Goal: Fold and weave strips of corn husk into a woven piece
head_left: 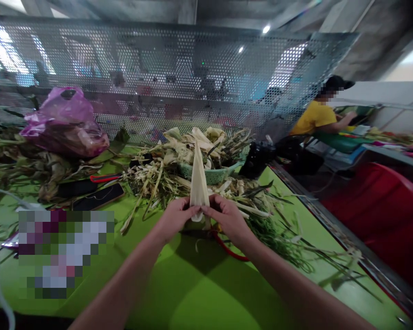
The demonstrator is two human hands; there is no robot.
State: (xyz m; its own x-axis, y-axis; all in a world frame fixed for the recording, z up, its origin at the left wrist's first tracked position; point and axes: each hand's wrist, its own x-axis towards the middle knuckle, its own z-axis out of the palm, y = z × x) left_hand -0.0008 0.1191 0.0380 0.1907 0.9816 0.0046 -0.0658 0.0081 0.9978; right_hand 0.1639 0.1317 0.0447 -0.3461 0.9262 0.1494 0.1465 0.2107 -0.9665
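Both my hands meet over the green table, holding one pale, tapered shoot upright by its thick lower end. My left hand pinches the base from the left, fingers closed on it. My right hand grips the same base from the right, fingers curled round it. The shoot's tip points away from me toward a teal basket heaped with pale husks. A red-handled tool lies on the table just under my right hand.
Peeled husks and green stalks litter the table ahead and to the right. A purple plastic bag sits far left; a dark phone lies left of centre. A perforated metal screen backs the table. A person in yellow works at right.
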